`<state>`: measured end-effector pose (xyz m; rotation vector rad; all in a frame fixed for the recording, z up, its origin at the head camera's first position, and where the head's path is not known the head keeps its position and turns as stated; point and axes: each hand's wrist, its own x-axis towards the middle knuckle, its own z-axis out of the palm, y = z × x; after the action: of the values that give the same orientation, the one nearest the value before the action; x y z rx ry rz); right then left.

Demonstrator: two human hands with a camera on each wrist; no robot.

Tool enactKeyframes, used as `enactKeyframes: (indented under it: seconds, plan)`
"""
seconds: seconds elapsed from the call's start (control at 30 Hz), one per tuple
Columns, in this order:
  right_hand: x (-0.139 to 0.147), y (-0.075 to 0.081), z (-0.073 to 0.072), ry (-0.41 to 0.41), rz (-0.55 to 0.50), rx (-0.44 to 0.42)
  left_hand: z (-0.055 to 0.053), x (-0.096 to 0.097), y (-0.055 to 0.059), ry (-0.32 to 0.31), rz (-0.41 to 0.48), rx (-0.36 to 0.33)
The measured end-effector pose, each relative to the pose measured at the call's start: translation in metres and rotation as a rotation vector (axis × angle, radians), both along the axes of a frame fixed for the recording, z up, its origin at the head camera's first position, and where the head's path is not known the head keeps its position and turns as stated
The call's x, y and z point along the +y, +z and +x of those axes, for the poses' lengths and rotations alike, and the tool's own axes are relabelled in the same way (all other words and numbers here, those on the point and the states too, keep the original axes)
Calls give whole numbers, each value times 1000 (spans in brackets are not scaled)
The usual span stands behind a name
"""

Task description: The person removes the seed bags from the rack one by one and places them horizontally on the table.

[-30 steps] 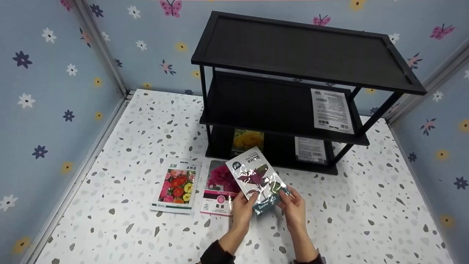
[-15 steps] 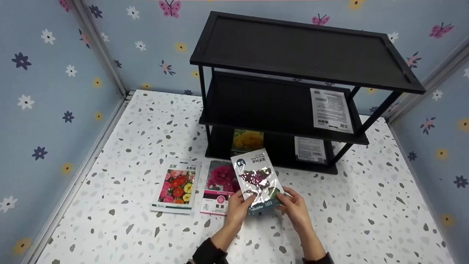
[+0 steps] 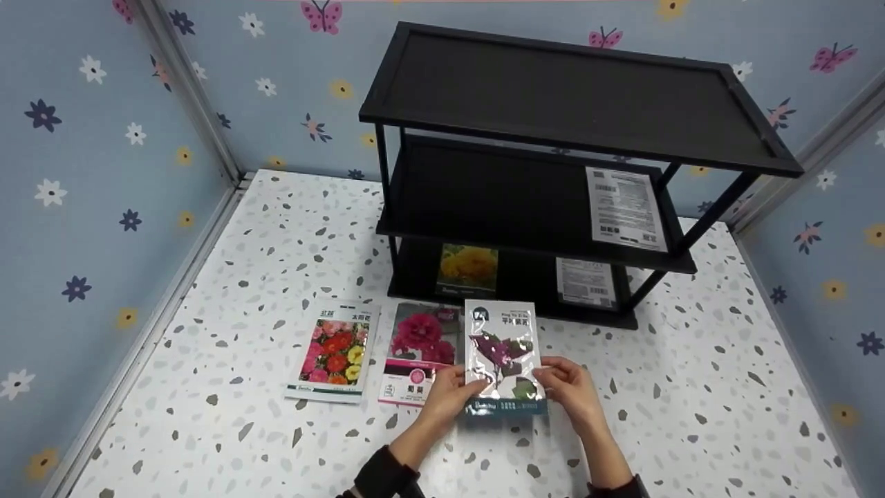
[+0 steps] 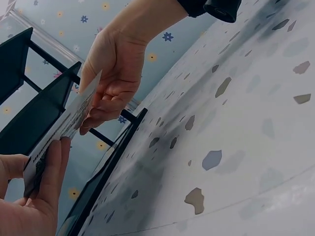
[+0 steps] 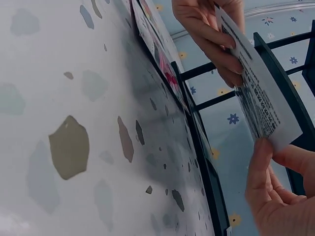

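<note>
A seed packet [image 3: 501, 349] with a purple-leaved plant and a teal bottom band stands nearly upright in the head view, front facing me. My left hand [image 3: 444, 400] pinches its lower left edge, thumb on the front. On the other side, my right hand [image 3: 572, 393] pinches the right edge. Both wrist views show the packet held off the table, with printed text on its back [image 5: 263, 101]. Beside my left hand lies a pink-flower seed packet [image 3: 418, 335], partly covered by that hand. Further left is a seed packet with red, pink and yellow flowers [image 3: 333, 353].
A black three-tier rack [image 3: 581, 97] stands behind the hands. A back-facing packet [image 3: 626, 207] lies on its middle shelf. The bottom shelf holds a yellow-flower packet [image 3: 468, 270] and another back-facing packet [image 3: 586, 283]. Patterned walls [image 3: 104, 173] enclose the speckled table [image 3: 228, 332].
Both hands have turned the held seed packet from a leftward tilt to straight and brought it slightly right and toward me. The pink-flower packet is now less covered.
</note>
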<state>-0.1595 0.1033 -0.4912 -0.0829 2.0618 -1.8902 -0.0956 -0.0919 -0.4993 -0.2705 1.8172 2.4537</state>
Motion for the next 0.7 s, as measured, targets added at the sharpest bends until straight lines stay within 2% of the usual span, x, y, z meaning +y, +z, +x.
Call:
enactKeyframes:
  seconds: [0.13,0.27,0.37,0.47,0.57,0.7]
  plan:
    - [6,-12,-4,-54,14,-2,-2,4,-1,-19,-43,34]
    - [10,-23,-5,-116,41,28,-7,8,-9,-4,-131,124]
    - [11,-27,-5,-153,62,69,-12,8,-22,56,-248,170]
    - [12,-30,-5,-171,77,109,-17,8,-35,128,-352,181]
    - [11,-33,-4,-171,114,144,-19,6,-42,188,-440,212]
    - [9,-37,-4,-152,237,217,-19,5,-44,212,-540,256]
